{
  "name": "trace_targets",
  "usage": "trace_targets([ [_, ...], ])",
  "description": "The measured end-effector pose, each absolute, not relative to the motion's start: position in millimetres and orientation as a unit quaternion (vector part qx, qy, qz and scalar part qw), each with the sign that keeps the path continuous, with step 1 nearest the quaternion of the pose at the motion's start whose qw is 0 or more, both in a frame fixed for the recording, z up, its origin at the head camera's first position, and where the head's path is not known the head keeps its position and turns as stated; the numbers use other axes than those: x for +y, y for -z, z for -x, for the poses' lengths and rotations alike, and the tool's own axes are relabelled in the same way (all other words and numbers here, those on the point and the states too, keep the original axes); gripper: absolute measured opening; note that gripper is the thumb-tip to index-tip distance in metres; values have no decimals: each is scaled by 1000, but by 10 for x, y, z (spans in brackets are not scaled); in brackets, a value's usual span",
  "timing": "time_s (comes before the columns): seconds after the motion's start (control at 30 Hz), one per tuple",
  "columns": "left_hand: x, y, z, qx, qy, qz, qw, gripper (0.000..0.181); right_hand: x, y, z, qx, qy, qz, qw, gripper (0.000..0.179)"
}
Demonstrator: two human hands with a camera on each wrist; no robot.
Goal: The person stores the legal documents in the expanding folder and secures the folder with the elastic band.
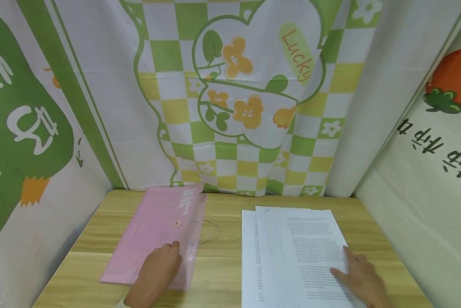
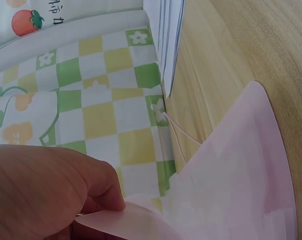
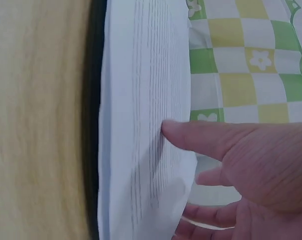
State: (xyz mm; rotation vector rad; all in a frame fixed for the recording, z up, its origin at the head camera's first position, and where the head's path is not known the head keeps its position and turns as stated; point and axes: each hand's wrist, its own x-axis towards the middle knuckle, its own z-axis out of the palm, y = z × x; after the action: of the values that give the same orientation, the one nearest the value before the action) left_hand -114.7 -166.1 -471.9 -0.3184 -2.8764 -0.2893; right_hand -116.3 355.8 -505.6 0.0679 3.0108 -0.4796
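Note:
A pink translucent document envelope (image 1: 149, 231) with white lettering and a round button lies on the left side of the table. My left hand (image 1: 159, 265) pinches its flap, and in the left wrist view the thumb and fingers grip the raised edge of that flap (image 2: 126, 220). A thin string (image 2: 183, 132) trails from the envelope. On the right lies an overlapping stack of printed white paper (image 1: 299, 252). At the stack's right edge is my right hand (image 1: 363, 273); its thumb (image 3: 190, 136) touches the printed top sheet, while the other fingers extend loosely along the edge.
The wooden table (image 1: 219, 265) carries the envelope and papers side by side with a strip of wood between. A green and yellow checked curtain (image 1: 234, 167) hangs along the back edge, and printed cloth (image 1: 419, 188) hangs at both sides.

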Motion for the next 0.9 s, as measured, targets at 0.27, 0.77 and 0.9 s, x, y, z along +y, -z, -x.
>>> trace_targets([
  [0.27,-1673,4696,1125,-980,102,108,135,7,3719,5077,1211,973,230,2,19,68],
  [0.77,-1758,4587,1121,-970,122,122,170,10,3907,5069,1212,881,455,-69,111,49],
  [0.9,-1783,4532,1110,-968,131,127,171,7,3963,5051,1190,872,474,-56,112,54],
])
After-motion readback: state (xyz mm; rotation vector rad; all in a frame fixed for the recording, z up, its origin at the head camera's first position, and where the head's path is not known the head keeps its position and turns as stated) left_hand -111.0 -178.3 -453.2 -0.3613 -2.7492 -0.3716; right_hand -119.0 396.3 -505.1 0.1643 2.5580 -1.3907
